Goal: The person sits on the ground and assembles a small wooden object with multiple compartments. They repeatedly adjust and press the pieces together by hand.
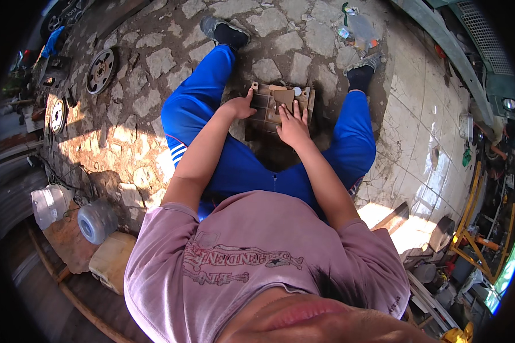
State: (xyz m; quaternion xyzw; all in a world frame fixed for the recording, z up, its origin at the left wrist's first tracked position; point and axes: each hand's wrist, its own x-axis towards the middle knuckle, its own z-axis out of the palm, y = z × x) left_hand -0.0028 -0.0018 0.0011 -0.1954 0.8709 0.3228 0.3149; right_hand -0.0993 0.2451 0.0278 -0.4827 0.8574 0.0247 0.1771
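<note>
Item one: a flat tan panel (272, 103) with a grid of ribbed cells, lying on the stone floor (154, 63) between the person's spread legs in blue trousers (197, 97). I see a darker brown flap near its upper middle.

Item two: my left hand (240, 107), resting on the panel's left edge, fingers bent over the rim, thumb pointing toward the middle. The grip looks loose, pressing more than clasping; how far it closes around the edge I cannot tell.

Item three: my right hand (293, 124), laid flat and open on the panel's lower right part, fingers spread and pointing away from the body, holding nothing.

Surroundings, left side: a dark wheel rim (101, 70) lying flat on the stones, a second pale disc (58, 116) further out, two clear water jugs (77, 214) on their sides in shade, and a cream canister (111, 260) beside them.

Surroundings, top: grey shoes (226, 31) planted either side of the panel, and a clear plastic bottle (357, 28) near the right foot.

Surroundings, right side: pale tiled floor (423, 137), a wooden block (392, 217), yellow metal framing (469, 228) and mixed clutter at the rim.

Obstructions: both forearms cross the lower half of the panel in view; the pink shirt (257, 263) fills the foreground.
</note>
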